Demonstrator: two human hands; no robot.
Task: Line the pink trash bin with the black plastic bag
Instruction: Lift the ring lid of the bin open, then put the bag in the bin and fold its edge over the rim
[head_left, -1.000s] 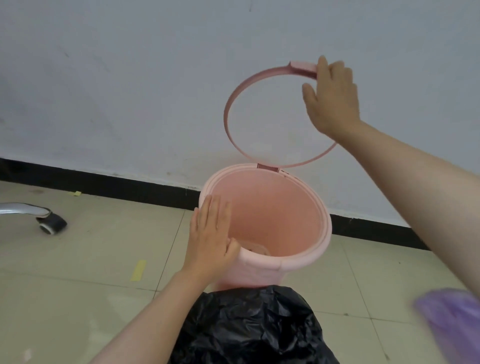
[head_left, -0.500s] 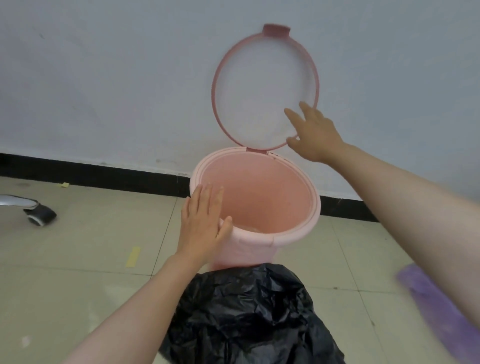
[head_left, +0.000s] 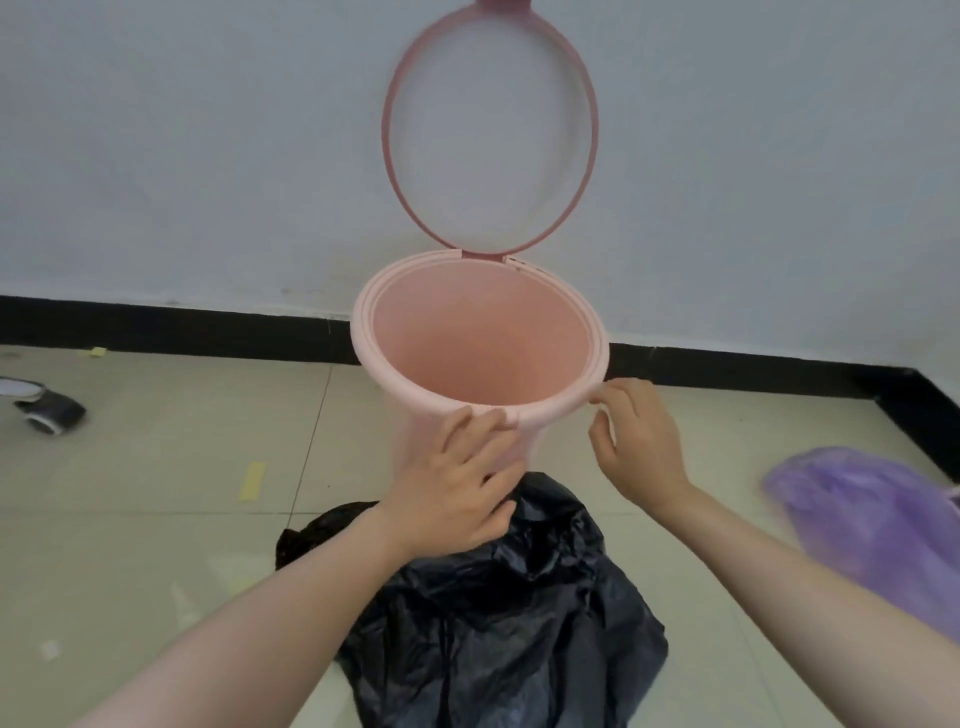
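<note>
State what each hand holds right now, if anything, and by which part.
The left hand rests on the near rim of the pink bin. The right hand touches the rim beside it, fingers open. Neither grips the black bag.

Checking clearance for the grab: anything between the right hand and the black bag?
Head view: only bare floor tile lies between the right hand and the black bag. The hand is at the pink bin rim; the bag lies on the floor, below.
</note>
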